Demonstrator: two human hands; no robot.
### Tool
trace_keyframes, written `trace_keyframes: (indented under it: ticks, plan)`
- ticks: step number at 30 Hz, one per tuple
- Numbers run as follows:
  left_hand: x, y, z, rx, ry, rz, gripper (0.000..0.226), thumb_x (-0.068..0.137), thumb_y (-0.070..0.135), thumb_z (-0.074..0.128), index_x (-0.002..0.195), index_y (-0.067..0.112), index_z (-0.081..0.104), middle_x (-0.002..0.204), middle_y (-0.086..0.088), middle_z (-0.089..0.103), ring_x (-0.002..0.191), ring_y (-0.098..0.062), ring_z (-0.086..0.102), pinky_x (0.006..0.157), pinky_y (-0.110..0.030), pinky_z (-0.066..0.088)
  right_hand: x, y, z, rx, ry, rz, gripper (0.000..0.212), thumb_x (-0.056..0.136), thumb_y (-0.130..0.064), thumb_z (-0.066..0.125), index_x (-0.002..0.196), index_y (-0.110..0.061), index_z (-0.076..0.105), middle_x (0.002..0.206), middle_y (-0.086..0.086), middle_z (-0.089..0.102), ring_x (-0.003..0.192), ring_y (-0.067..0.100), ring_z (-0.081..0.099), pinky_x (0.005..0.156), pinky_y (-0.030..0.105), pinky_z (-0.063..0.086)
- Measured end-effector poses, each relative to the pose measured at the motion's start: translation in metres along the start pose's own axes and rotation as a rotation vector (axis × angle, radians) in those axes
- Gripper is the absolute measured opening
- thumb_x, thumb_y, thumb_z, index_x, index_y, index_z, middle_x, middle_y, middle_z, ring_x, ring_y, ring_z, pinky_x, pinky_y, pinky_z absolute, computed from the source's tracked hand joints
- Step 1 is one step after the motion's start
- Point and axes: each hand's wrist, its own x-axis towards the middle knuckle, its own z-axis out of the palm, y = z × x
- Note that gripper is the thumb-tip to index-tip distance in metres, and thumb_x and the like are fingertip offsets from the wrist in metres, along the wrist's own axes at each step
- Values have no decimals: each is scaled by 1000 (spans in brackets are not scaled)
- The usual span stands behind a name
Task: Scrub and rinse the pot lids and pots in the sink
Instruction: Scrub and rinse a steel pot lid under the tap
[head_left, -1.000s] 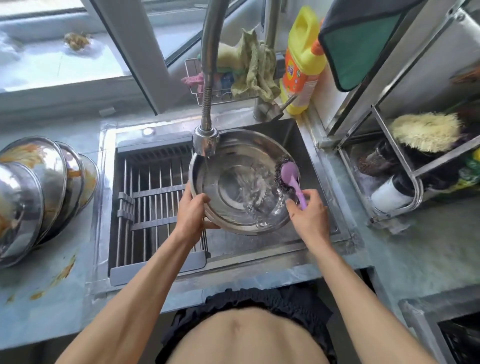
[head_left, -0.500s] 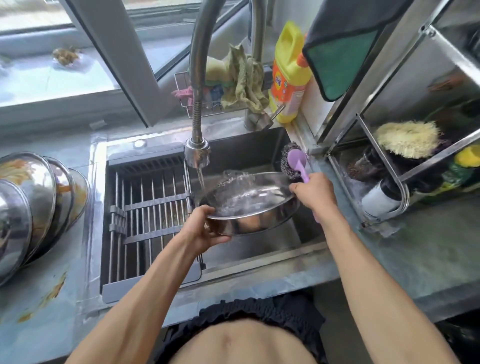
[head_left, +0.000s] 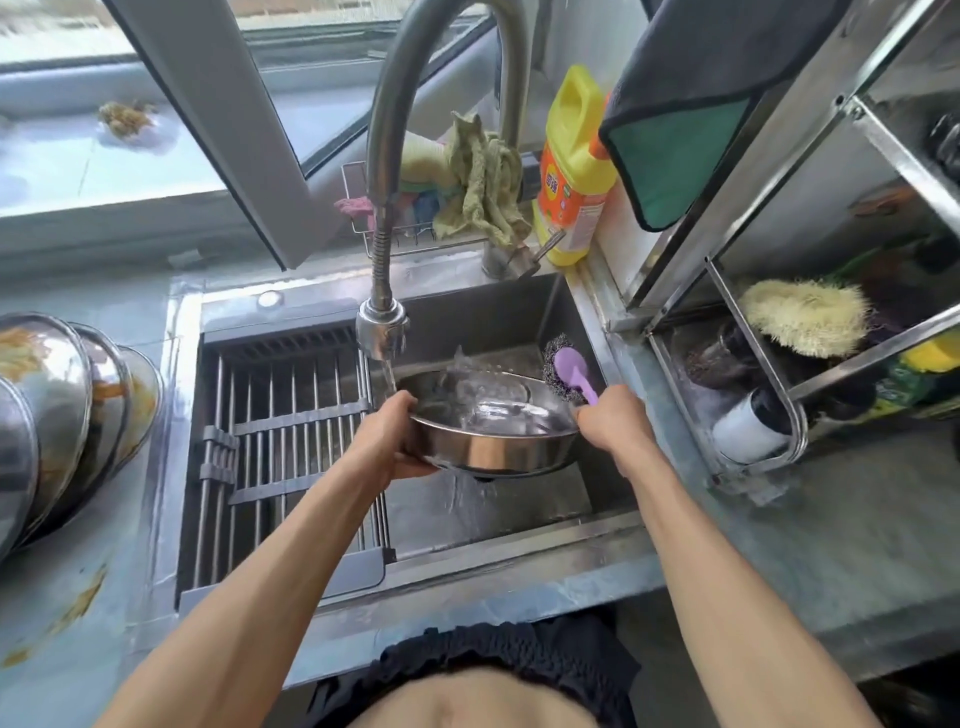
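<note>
- While water runs from the faucet head (head_left: 382, 332), the steel pot (head_left: 488, 431) is held tilted above the sink (head_left: 519, 322), in its right half, with water spilling from its lower edge toward the basin floor.
- Left hand (head_left: 387, 441): fingers curled round the pot's left rim, thumb on top of the rim.
- Right hand (head_left: 613, 421): fingers closed round the purple handle of a scrubber (head_left: 569, 371); the steel-wool head stands just above the pot's right rim. Whether the hand also bears on the pot cannot be told.
- The two hands are apart, one at each side of the pot.
- A slatted drain rack (head_left: 280, 441) spans the sink's left half, just beside the pot.
- Soiled steel lids (head_left: 67, 415) lean in a stack at the counter's left edge.
- A yellow detergent bottle (head_left: 574, 171) stands at the sink's back right corner, near a rag (head_left: 483, 182) draped over a wire caddy.
</note>
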Motion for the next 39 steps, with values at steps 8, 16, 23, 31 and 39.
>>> trace_keyframes:
  ticks: [8, 16, 23, 31, 39]
  plan:
    - [3, -11, -13, 155, -39, -83, 29, 96, 33, 52, 104, 6, 53, 96, -22, 62, 77, -40, 70, 60, -41, 62, -2, 16, 17, 52, -150, 71, 26, 94, -23, 59, 104, 1, 60, 98, 17, 63, 90, 33, 63, 70, 30, 46]
    - [-2, -23, -21, 792, 209, 444, 44, 103, 42, 48, 125, 5, 60, 116, -15, 70, 104, -36, 67, 90, -43, 55, -1, 4, 9, 209, -15, 170, 18, 86, -8, 55, 102, -2, 61, 95, 19, 66, 74, 36, 68, 43, 27, 43]
    - [-21, -35, 5, 1047, -219, 1056, 35, 97, 45, 59, 79, 16, 67, 74, 2, 66, 69, -17, 58, 67, -32, 46, -2, -26, -2, 200, 17, 66, 19, 84, -4, 52, 101, -8, 59, 91, 14, 60, 78, 36, 66, 43, 24, 42]
    - [-10, -22, 16, 421, -57, 813, 40, 100, 24, 61, 61, 16, 55, 54, 4, 53, 53, -13, 46, 58, -33, 39, -3, -29, -20, 464, 81, -103, 34, 86, -43, 62, 76, -11, 64, 85, 10, 73, 70, 29, 59, 68, 38, 50]
    - [-19, 6, 22, 108, -49, 716, 43, 103, 15, 56, 61, 15, 48, 48, 6, 45, 43, -7, 39, 44, -22, 31, 1, 11, 28, 554, -45, 82, 51, 74, -51, 62, 90, -3, 66, 84, 13, 68, 71, 27, 56, 64, 33, 42]
